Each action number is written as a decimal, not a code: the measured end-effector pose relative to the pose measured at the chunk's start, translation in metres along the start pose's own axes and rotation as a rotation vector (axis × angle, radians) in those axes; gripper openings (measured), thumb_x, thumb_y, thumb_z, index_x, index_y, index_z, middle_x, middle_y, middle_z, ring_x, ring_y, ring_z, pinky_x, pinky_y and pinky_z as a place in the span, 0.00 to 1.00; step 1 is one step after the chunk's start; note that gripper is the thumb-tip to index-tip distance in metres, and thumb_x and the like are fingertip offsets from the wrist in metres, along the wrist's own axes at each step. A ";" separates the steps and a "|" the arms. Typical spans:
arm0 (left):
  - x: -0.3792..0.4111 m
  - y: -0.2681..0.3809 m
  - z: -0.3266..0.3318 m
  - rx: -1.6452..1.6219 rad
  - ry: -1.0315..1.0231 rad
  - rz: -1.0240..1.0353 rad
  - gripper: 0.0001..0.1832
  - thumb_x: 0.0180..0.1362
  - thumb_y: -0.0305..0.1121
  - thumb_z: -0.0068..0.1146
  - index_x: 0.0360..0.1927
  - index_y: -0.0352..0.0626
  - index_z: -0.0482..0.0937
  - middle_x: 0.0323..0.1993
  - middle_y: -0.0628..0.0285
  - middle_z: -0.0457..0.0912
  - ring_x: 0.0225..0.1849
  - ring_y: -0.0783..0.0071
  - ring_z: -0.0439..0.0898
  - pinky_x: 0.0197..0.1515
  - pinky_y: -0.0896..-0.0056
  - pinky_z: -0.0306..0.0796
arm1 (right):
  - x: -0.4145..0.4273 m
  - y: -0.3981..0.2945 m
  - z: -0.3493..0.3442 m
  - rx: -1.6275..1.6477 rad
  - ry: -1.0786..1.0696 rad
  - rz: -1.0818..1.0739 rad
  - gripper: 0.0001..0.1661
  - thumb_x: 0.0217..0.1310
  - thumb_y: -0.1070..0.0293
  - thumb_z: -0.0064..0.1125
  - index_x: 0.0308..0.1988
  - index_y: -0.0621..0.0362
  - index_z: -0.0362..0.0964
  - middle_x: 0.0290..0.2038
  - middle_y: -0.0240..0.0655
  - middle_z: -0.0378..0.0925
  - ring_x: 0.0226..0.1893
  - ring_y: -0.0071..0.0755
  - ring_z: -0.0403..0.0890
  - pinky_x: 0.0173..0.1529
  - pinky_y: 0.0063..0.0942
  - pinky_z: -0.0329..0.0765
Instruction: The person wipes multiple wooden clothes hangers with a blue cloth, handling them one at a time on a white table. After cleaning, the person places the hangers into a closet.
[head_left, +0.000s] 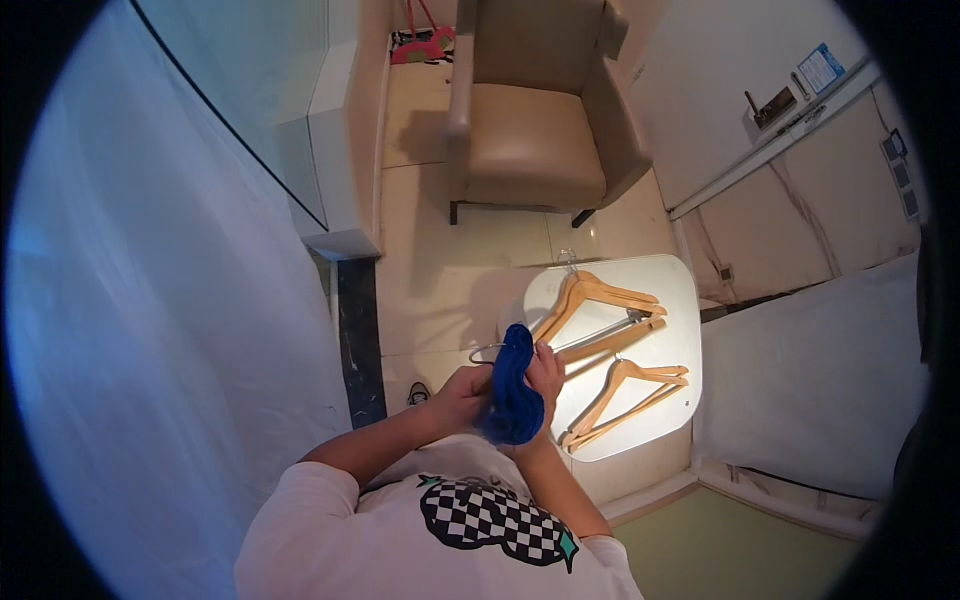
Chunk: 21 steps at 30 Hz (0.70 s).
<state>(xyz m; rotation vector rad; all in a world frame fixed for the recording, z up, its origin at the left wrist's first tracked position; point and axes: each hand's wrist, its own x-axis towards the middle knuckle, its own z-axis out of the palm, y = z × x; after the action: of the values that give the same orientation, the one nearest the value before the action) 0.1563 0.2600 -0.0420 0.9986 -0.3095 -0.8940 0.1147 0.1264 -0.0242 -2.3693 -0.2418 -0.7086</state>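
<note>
Both of my hands are in front of my chest. My left hand (466, 396) is closed around a hanger whose metal hook (484, 351) sticks out above it, beside a dark blue cloth (516, 390). The cloth looks folded or bunched; its lower edge is blurred. My right hand (546, 379) grips the cloth from the other side, fingers partly behind it. Close by my right hand, several wooden hangers (581, 289) lie on a white table with rounded corners (679, 285). Another wooden hanger (624, 369) lies nearer the table's front edge.
A beige armchair (536, 142) stands beyond the table. Translucent white sheeting (172, 300) hangs at the left. At the right are a door with a handle (772, 109) and a large white covered surface (810, 382). A pink bag (424, 49) lies behind the chair's left side.
</note>
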 end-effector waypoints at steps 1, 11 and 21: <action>-0.010 0.006 -0.007 0.026 0.032 0.019 0.13 0.56 0.24 0.49 0.45 0.36 0.73 0.40 0.66 0.77 0.41 0.82 0.74 0.46 0.79 0.68 | 0.007 -0.005 0.005 -0.101 -0.046 -0.085 0.29 0.47 0.56 0.59 0.47 0.62 0.68 0.51 0.47 0.68 0.53 0.50 0.66 0.60 0.46 0.54; -0.078 0.059 -0.064 0.232 0.156 0.046 0.10 0.55 0.25 0.54 0.42 0.38 0.74 0.32 0.68 0.75 0.36 0.81 0.72 0.39 0.80 0.67 | 0.047 0.015 0.031 -0.025 0.299 0.151 0.27 0.57 0.58 0.48 0.49 0.69 0.64 0.53 0.52 0.66 0.59 0.47 0.62 0.66 0.43 0.43; -0.066 0.070 -0.068 0.635 0.072 0.208 0.09 0.54 0.27 0.55 0.38 0.37 0.74 0.26 0.67 0.75 0.28 0.84 0.70 0.33 0.79 0.65 | 0.061 -0.040 0.038 0.068 0.059 -0.105 0.21 0.33 0.64 0.58 0.34 0.61 0.71 0.33 0.41 0.70 0.40 0.43 0.73 0.61 0.49 0.54</action>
<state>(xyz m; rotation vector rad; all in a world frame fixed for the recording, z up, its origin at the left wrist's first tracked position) 0.1915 0.3676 -0.0091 1.5455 -0.6477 -0.5718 0.1686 0.1804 0.0060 -2.2802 -0.3615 -0.8062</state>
